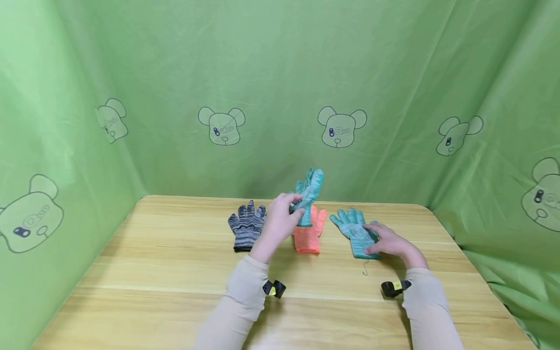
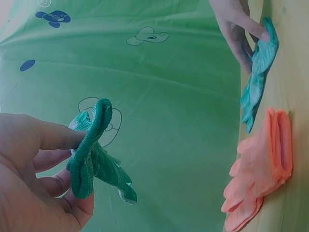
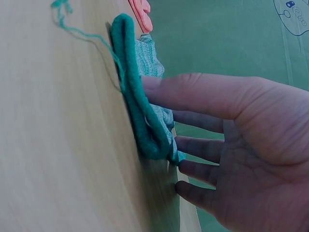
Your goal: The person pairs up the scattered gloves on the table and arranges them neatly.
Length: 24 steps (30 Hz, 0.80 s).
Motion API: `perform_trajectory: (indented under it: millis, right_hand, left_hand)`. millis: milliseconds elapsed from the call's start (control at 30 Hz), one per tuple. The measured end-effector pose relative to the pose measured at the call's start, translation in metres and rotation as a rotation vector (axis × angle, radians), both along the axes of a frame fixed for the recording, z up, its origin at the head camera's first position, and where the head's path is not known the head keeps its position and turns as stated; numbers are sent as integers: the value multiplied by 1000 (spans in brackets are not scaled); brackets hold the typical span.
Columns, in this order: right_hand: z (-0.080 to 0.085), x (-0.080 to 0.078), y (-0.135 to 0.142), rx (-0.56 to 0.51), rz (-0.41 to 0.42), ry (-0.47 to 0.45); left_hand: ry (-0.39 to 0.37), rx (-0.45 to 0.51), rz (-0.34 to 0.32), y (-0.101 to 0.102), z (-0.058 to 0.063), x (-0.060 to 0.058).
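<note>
In the head view my left hand point(image 1: 280, 218) holds a teal knitted glove point(image 1: 311, 189) up off the table. The left wrist view shows its cuff point(image 2: 87, 159) pinched between thumb and fingers. Beneath it lies an orange glove point(image 1: 307, 240), partly covered from sight. My right hand point(image 1: 391, 242) rests at a second teal glove point(image 1: 356, 236) lying flat on the right. In the right wrist view the thumb touches that glove near its cuff point(image 3: 140, 106), with the other fingers extended along its side. A loose teal thread point(image 3: 87, 34) trails from this cuff.
A dark grey striped glove point(image 1: 248, 227) lies left of the orange one, fingers pointing away. All rest on a wooden table point(image 1: 175, 272). Green curtains point(image 1: 280, 63) with bear-head prints surround its back and sides. Both wrists wear small black cameras point(image 1: 274, 289).
</note>
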State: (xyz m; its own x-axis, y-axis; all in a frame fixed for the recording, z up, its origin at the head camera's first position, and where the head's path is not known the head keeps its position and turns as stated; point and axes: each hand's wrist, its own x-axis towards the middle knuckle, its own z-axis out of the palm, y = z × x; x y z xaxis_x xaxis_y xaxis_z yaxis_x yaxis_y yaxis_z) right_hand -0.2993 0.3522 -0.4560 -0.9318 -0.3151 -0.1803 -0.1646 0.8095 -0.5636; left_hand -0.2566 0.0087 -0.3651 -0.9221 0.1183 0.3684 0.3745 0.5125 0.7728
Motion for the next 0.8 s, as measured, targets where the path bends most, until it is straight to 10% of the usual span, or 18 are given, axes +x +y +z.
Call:
perform_trajectory:
  millis: [800]
  right_hand:
    - [5,5,-2,2,6,9]
  left_hand:
    - [11,72,-4,36,-14,-3]
